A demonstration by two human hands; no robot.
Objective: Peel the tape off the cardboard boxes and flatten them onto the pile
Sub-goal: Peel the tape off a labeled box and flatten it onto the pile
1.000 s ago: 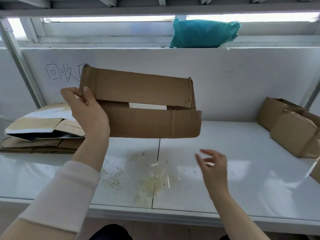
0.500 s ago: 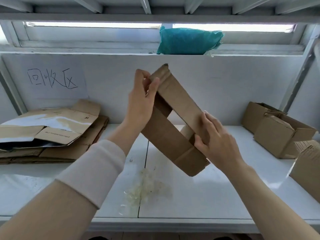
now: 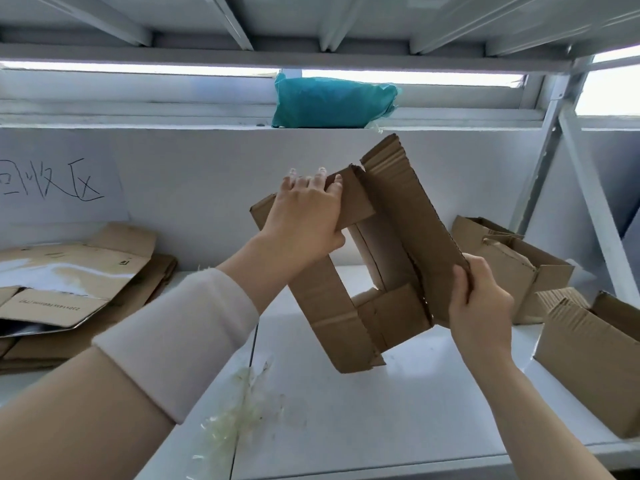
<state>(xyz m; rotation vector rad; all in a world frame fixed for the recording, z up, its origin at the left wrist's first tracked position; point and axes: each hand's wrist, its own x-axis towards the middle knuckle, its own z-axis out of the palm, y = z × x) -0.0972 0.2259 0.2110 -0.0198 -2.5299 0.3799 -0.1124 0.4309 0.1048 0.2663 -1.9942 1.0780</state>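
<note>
Both hands grip the box [image 3: 391, 271], left hand [image 3: 304, 216] on a flap, right hand [image 3: 479, 299] at its edge; light, stiff, folds along creases.

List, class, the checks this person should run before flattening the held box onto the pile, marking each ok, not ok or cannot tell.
1. The left hand grips the box at its top flap: ok.
2. The right hand grips its right edge: ok.
3. Both ends open, with the table visible through it: ok.
4. Folded flat: not ok, it is hollow.
5. All tape off it: cannot tell.
6. The pile lies on the left, with the peeled tape apart from it: ok.
</note>
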